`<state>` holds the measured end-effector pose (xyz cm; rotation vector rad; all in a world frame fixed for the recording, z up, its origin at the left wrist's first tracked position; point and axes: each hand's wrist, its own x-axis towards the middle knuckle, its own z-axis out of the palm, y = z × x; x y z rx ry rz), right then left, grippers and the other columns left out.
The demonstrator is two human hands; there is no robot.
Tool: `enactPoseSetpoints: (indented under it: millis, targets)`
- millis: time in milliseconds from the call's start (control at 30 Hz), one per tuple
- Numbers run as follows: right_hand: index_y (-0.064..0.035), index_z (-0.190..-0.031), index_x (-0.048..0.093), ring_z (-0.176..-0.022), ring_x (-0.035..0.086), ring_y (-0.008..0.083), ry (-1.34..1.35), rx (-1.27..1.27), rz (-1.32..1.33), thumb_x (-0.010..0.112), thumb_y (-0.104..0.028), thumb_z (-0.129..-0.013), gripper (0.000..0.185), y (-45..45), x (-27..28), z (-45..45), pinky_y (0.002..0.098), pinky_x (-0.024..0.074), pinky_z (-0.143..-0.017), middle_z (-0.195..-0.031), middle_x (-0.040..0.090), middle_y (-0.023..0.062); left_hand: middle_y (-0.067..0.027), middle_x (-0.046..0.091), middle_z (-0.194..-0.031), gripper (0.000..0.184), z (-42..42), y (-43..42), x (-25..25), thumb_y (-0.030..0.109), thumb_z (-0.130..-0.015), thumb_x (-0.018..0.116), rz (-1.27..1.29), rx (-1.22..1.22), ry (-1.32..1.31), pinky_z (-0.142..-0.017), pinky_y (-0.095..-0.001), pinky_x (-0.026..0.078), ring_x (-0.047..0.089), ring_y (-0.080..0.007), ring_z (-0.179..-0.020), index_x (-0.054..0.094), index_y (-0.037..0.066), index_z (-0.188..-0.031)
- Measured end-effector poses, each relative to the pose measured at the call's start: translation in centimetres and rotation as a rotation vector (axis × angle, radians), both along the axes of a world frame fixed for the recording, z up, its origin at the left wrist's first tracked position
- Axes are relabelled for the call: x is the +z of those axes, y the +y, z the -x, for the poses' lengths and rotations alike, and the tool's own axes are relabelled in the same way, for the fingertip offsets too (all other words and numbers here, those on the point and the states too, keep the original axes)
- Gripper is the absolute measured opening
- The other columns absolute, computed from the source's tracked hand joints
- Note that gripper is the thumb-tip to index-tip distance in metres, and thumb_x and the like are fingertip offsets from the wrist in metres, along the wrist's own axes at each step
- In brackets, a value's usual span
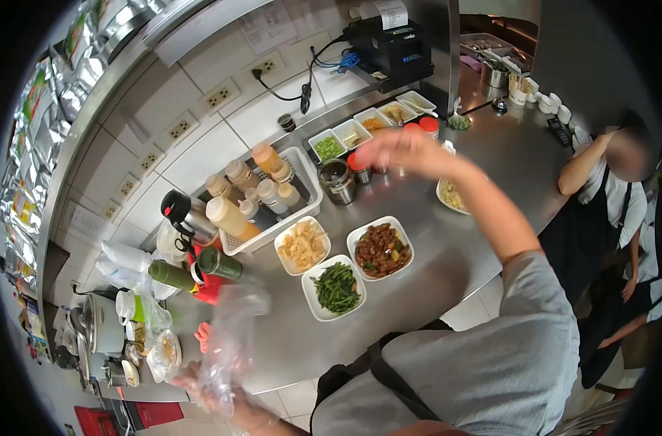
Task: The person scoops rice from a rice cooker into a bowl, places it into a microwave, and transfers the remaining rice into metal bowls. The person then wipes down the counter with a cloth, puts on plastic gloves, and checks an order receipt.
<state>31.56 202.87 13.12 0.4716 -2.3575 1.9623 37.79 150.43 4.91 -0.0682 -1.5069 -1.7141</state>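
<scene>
My left hand (204, 385) is at the lower left by the counter's front edge, closed on a clear plastic bag (233, 341); both are smeared by motion. My right hand (403, 151) reaches over the counter, above the red-lidded jars (358, 168). It is blurred, its fingers look stretched out, and nothing shows in it. Between my arms stand three white bowls: one of pale yellow food (302, 245), one of green leafy vegetables (335, 287) and one of brown meat pieces (380, 250). A dark glass jar (336, 182) stands left of the red lids.
A white basket (313, 182) holds several sauce bottles. Behind the jars are small trays of toppings (329, 147). A thermos (189, 218) and a green bottle (172, 275) stand at left. A plate of food (453, 196) lies beneath my right arm. A printer (389, 51) is above; co-workers (599, 196) stand at right.
</scene>
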Motion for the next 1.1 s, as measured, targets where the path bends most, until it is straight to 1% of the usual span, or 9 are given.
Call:
enactPoseSetpoints:
  millis: [200, 267, 433, 533, 567, 700, 800, 900, 1100]
  targets:
    - [-0.0065, -0.118, 0.059, -0.095, 0.058, 0.0104, 0.492, -0.681, 0.029, 0.058, -0.010, -0.088, 0.030, 17.4, 5.8, 11.8, 0.0245, 0.0437, -0.086, -0.109, 0.065, 0.0044, -0.0163, 0.053, -0.125, 0.053, -2.0, 0.4, 5.9, 0.029, -0.091, 0.052, 0.034, 0.324, -0.040, -0.072, -0.0242, 0.047, 0.056, -0.0208, -0.097, 0.040, 0.000, -0.134]
    - [-0.0068, -0.127, 0.051, -0.109, 0.054, 0.0141, 0.578, -0.802, 0.040, 0.061, -0.010, -0.086, 0.043, 27.4, 5.0, 19.7, 0.0277, 0.0405, -0.093, -0.119, 0.060, 0.0086, -0.0158, 0.053, -0.124, 0.053, -2.4, 1.1, 6.9, 0.029, -0.091, 0.052, 0.062, 0.359, -0.066, -0.072, -0.0243, 0.047, 0.056, -0.0203, -0.097, 0.041, 0.000, -0.133]
    - [-0.0015, -0.128, 0.050, -0.108, 0.055, 0.0172, 0.367, -1.076, -0.054, 0.065, -0.010, -0.083, 0.049, 27.8, 8.8, 23.0, 0.0279, 0.0396, -0.095, -0.117, 0.059, 0.0126, -0.0144, 0.054, -0.123, 0.053, -2.8, 3.8, 8.4, 0.029, -0.089, 0.053, 0.109, 0.308, -0.143, -0.072, -0.0246, 0.046, 0.055, -0.0190, -0.095, 0.043, -0.001, -0.132]
    - [-0.0002, -0.126, 0.051, -0.110, 0.054, 0.0164, 0.494, -0.768, -0.124, 0.064, -0.009, -0.083, 0.046, 27.4, 10.6, 22.9, 0.0271, 0.0391, -0.096, -0.117, 0.059, 0.0114, -0.0136, 0.055, -0.122, 0.052, -2.5, 5.8, 9.2, 0.029, -0.088, 0.053, 0.166, 0.169, -0.209, -0.072, -0.0247, 0.046, 0.055, -0.0183, -0.094, 0.045, -0.001, -0.131]
    - [-0.0012, -0.127, 0.052, -0.107, 0.056, 0.0137, 0.772, -0.612, -0.043, 0.063, -0.008, -0.083, 0.046, 26.3, 10.9, 23.4, 0.0265, 0.0409, -0.095, -0.116, 0.060, 0.0082, -0.0133, 0.055, -0.122, 0.052, -2.1, 6.7, 9.4, 0.029, -0.088, 0.054, 0.188, 0.103, -0.235, -0.071, -0.0248, 0.046, 0.055, -0.0180, -0.094, 0.045, -0.001, -0.130]
    - [-0.0041, -0.102, 0.061, -0.092, 0.056, 0.0202, 0.553, -0.624, 0.236, 0.062, -0.007, -0.081, 0.022, 15.4, 12.5, 16.3, 0.0342, 0.0446, -0.081, -0.101, 0.060, 0.0070, -0.0123, 0.056, -0.120, 0.052, 0.6, 11.8, 11.1, 0.029, -0.087, 0.054, 0.330, -0.280, -0.351, -0.071, -0.0249, 0.045, 0.054, -0.0170, -0.093, 0.047, -0.001, -0.129]
    - [-0.0029, -0.102, 0.063, -0.095, 0.056, 0.0166, 0.595, -0.118, 0.168, 0.058, -0.003, -0.082, 0.020, 8.7, 14.5, 10.2, 0.0307, 0.0455, -0.082, -0.104, 0.061, 0.0049, -0.0116, 0.057, -0.120, 0.050, 3.8, 17.2, 12.9, 0.029, -0.083, 0.054, 0.579, -0.553, -0.330, -0.075, -0.0260, 0.045, 0.054, -0.0155, -0.096, 0.054, -0.001, -0.123]
    - [-0.0014, -0.130, 0.049, -0.103, 0.059, 0.0120, 0.593, -0.030, -0.041, 0.062, -0.009, -0.082, 0.050, 5.0, 14.9, 6.8, 0.0276, 0.0438, -0.094, -0.116, 0.061, 0.0065, -0.0115, 0.057, -0.120, 0.050, 5.2, 23.3, 15.3, 0.032, -0.084, 0.055, 0.544, -0.760, -0.370, -0.079, -0.0263, 0.044, 0.053, -0.0153, -0.101, 0.056, -0.001, -0.121]
    - [-0.0033, -0.134, 0.048, -0.114, 0.055, 0.0174, 0.521, 0.286, -0.201, 0.053, 0.005, -0.081, 0.054, 0.9, 13.2, 0.5, 0.0295, 0.0404, -0.100, -0.129, 0.055, 0.0090, -0.0148, 0.049, -0.134, 0.100, 9.8, 30.2, 13.9, 0.080, -0.079, 0.037, 0.027, -1.291, -0.510, -0.084, -0.0292, 0.045, 0.057, -0.0187, -0.097, 0.040, -0.003, -0.135]
